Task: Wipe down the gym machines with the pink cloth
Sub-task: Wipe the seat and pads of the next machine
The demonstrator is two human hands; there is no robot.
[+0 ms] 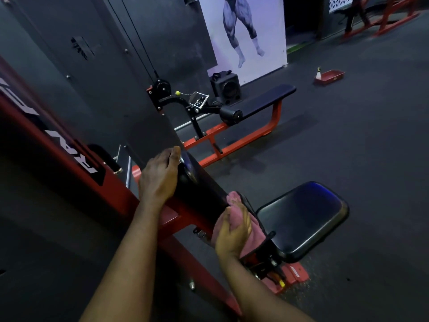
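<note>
Mid-wipe on the near machine, by the look of it; right hand (pixel 232 235) curled tight round the pink cloth (pixel 240 218), bunched into a wad and pressed against the near-right end of the black pad (pixel 204 191), just beside the black seat (pixel 301 219); left hand (pixel 160 175) laid flat over the far-left end of the same pad, fingers straight and together, gripping nothing, seemingly there to steady it.

To do this step well: keep the left palm bearing down to stop any rolling or swinging of the pad; draw the cloth along the pad's length towards the left hand in long, overlapping strokes rather than dabs; open the wad out a little to cover more surface; carry the stroke round to the underside, hidden from this view; then lift and shift the left hand to reach the patch beneath it.

After that, probably on to the seat at the right and the red frame (pixel 69 145) at the left; likely much of the task left, the far bench (pixel 267 98) included.

Worth minding: bolts and fittings under the seat, apt to snag the cloth; spray bottle (pixel 318 73) in a red tray (pixel 332 76) well apart on the far floor.
</note>
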